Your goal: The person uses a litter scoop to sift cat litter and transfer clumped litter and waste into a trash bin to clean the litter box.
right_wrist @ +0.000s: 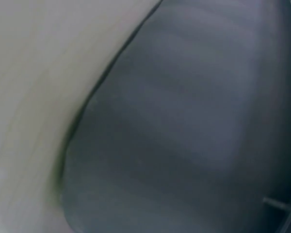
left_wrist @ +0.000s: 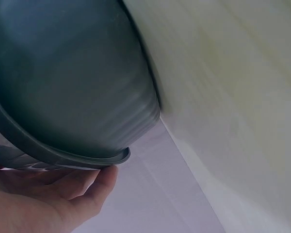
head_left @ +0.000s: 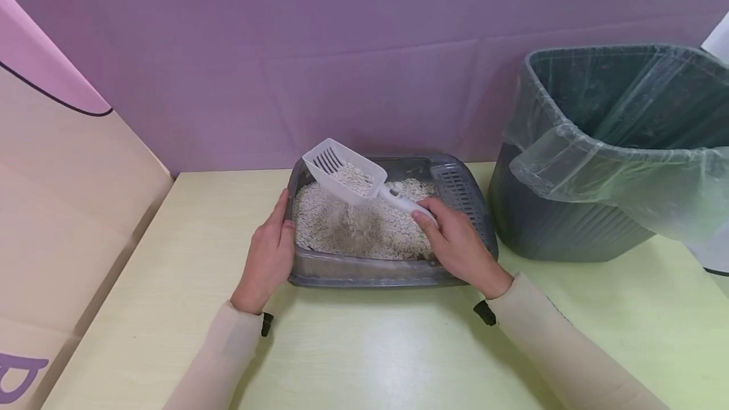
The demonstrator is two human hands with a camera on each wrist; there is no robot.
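Observation:
A grey litter box (head_left: 364, 273), filled with pale, grainy litter (head_left: 398, 239), sits on the table. In the head view my right hand (head_left: 458, 245) grips the handle of a white slotted litter scoop (head_left: 378, 198), raised over the box. Some litter lies in its head beside the slots, and fine grains fall below it into a darker patch. My left hand (head_left: 267, 258) holds the box's left rim, the thumb over the edge. In the left wrist view, bent fingers (left_wrist: 99, 191) touch that rim. The right wrist view shows the box's grey outer wall (right_wrist: 174, 121), not the hand.
A tall grey bin (head_left: 558, 220) lined with a clear plastic bag (head_left: 615, 192) stands close to the box's right side. Behind the box rises a purple backdrop (head_left: 364, 68). The light wooden table (head_left: 381, 347) extends in front, and a cream panel (head_left: 68, 220) borders its left side.

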